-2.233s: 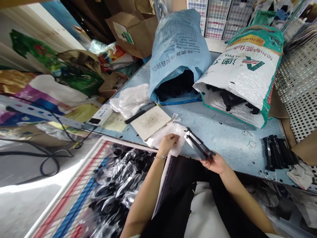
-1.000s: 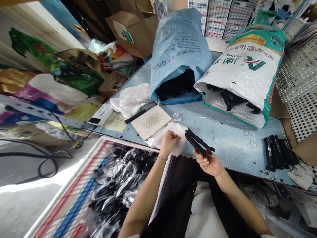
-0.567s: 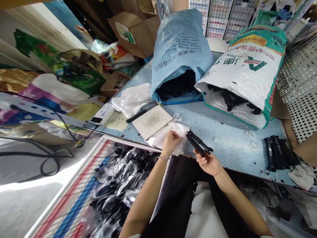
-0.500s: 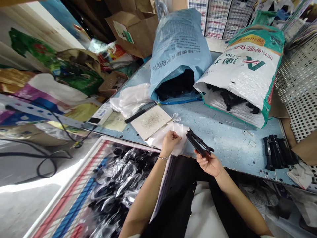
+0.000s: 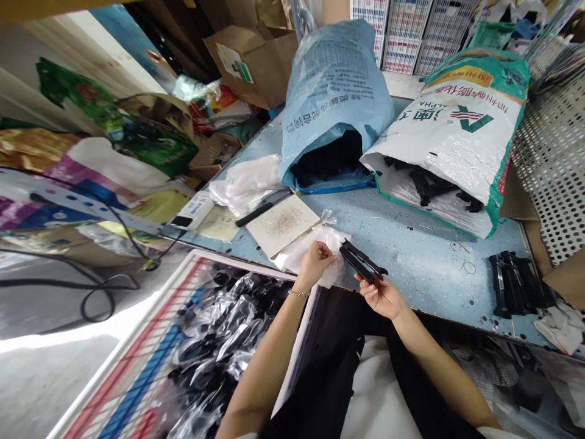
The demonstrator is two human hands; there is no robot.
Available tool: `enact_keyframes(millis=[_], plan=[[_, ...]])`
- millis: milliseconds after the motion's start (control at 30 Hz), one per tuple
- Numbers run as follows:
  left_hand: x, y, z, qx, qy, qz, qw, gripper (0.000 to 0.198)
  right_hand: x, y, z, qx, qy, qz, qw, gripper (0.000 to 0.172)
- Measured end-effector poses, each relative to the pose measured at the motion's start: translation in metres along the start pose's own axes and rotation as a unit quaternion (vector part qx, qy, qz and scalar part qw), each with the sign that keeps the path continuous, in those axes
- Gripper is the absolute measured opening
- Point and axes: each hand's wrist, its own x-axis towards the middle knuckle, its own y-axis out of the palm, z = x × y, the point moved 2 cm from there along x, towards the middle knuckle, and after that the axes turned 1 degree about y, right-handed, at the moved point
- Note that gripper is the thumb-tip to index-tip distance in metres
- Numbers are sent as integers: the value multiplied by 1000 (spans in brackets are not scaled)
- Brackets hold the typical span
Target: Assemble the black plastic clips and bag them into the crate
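Here's the blue tabletop (image 5: 425, 268), with the person at its near edge, and across it lies a pile of clear plastic bags (image 5: 292, 253), right under the left hand (image 5: 317, 265)! Those left fingers (image 5: 325, 251) are bunched in a tight pinch, apparently on the film at the pile's right edge. Over on the other side, the right hand (image 5: 381, 299) has its fingers (image 5: 366, 286) wrapped round the near end of a black forked part (image 5: 361, 262), so it's the right that owns the piece. And look at the line of it: the long axis slants away from the right palm, forward and leftward, the far tip just beside the left fingertips; whether tip and film touch, nobody can tell from here. A dark, dull piece, this, two slim prongs side by side, a narrow gap between them, joined at the far end.
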Motion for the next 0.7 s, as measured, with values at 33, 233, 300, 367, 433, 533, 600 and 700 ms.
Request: enact_keyframes(millis=[33,233,300,367,433,533,600,700], plan=[[-1,-3,-1,16,10,-2,1000,32,-1,-2,0,-6,-1,-3,1000,41],[-2,-8,-11,146,107,-27,983,4,-18,0,-4,-44,-32,23,998,43],[1,-5,-10,146,122,-10,982,15,-20,3,-8,-43,-30,43,998,43],[4,-5,-8,146,127,5,981,27,-17,3,-13,-36,-2,47,998,42],[3,-8,-9,153,129,13,980,38,-9,2,-18,-25,34,39,998,41],[-13,-15,-23,188,183,25,965,48,2,1,-21,-22,62,35,997,38],[-34,-13,-40,210,245,55,945,53,6,3,-21,-34,62,42,997,36],[-66,-2,-61,209,301,127,922,57,2,8,-17,-70,39,45,996,32]])
